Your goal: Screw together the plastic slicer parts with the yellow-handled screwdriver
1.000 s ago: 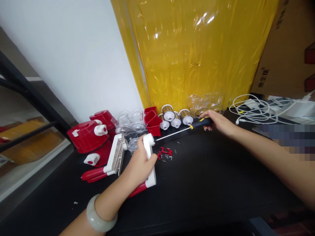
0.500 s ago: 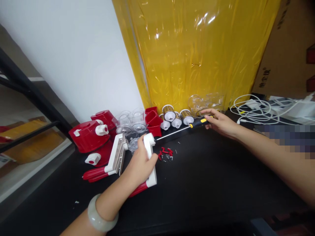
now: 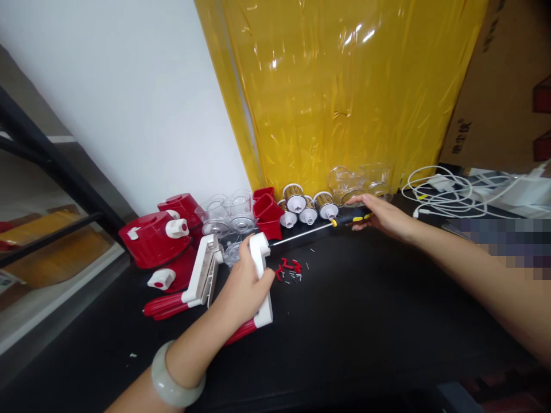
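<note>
My left hand [image 3: 247,284] is closed round a white crank handle [image 3: 266,310] with a red grip, its upper end raised off the black table. A screwdriver [image 3: 350,219] with a black and yellow handle lies between the fingers of my right hand [image 3: 381,217]. Its long shaft slants down-left, and the tip meets the hole at the crank handle's upper end; the tip itself is hidden. Just right of my left hand lie small red parts [image 3: 297,266] and several loose screws [image 3: 293,276]. More white crank handles [image 3: 198,275] with red grips rest to the left.
Red grater housings [image 3: 150,238] with white knobs stand at the left. Along the back are clear plastic cups [image 3: 241,206], red hoppers [image 3: 269,217], metal grater drums [image 3: 326,205] and further clear parts [image 3: 342,179]. White cables [image 3: 451,192] lie coiled at the right.
My right hand has turned around the screwdriver handle, its fingers now lying over and under it, and the handle's yellow patches have rotated. My left hand keeps its hold on the crank handle.
</note>
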A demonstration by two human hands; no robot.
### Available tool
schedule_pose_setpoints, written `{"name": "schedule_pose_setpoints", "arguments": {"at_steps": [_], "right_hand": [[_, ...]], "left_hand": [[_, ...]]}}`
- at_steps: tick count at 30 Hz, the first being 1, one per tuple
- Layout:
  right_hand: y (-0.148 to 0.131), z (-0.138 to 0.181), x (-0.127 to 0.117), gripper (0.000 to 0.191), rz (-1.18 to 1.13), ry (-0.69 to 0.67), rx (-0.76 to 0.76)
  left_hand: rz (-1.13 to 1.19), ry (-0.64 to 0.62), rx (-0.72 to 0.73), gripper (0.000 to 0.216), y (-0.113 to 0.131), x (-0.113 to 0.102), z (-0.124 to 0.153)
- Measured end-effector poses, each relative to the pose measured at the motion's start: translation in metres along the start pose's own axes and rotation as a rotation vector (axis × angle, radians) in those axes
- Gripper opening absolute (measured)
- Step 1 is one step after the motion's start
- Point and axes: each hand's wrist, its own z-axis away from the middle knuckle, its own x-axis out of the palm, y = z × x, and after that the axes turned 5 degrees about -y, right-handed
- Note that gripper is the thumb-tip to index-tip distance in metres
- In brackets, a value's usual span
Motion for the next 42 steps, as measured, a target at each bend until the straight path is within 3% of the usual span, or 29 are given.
{"name": "schedule_pose_setpoints", "arguments": {"at_steps": [3,6,13,17,22,25,28,31,33,37,42], "right_hand": [[0.002,0.000,-0.003,0.041,0.247,-0.031,0.013],[0.001,0.002,-0.004,0.040,0.365,-0.047,-0.013],[-0.001,0.003,0.001,0.041,0.028,0.012,-0.117],[-0.010,0.010,0.001,0.051,-0.165,-0.049,-0.096],[-0.014,0.012,0.000,0.053,-0.175,-0.128,-0.101],[-0.010,0.009,0.002,0.039,-0.102,-0.072,-0.045],[-0.009,0.007,0.006,0.049,0.070,-0.037,-0.001],[-0.020,0.002,0.011,0.049,0.161,0.000,-0.088],[-0.032,-0.003,0.016,0.044,0.066,0.057,-0.104],[-0.040,-0.011,0.028,0.042,-0.188,0.211,-0.081],[-0.005,-0.008,0.034,0.051,-0.175,0.422,-0.101]], "left_hand": [[-0.009,0.006,-0.002,0.073,0.002,-0.002,0.000],[-0.014,-0.003,-0.003,0.072,0.002,-0.002,0.000],[-0.013,-0.001,0.005,0.072,0.001,-0.002,0.001],[0.010,0.000,0.004,0.072,0.002,-0.003,0.001],[0.036,0.008,0.041,0.077,-0.005,0.000,-0.002],[0.052,0.018,0.071,0.080,-0.006,-0.005,-0.006],[0.100,0.061,0.149,0.073,0.001,-0.017,-0.008],[0.207,0.014,0.038,0.069,0.016,-0.031,-0.009],[0.329,-0.027,-0.002,0.067,0.028,-0.039,-0.012],[0.550,0.018,0.019,0.060,0.045,-0.042,-0.025],[0.622,-0.003,-0.020,0.050,0.046,-0.028,-0.032]]}}
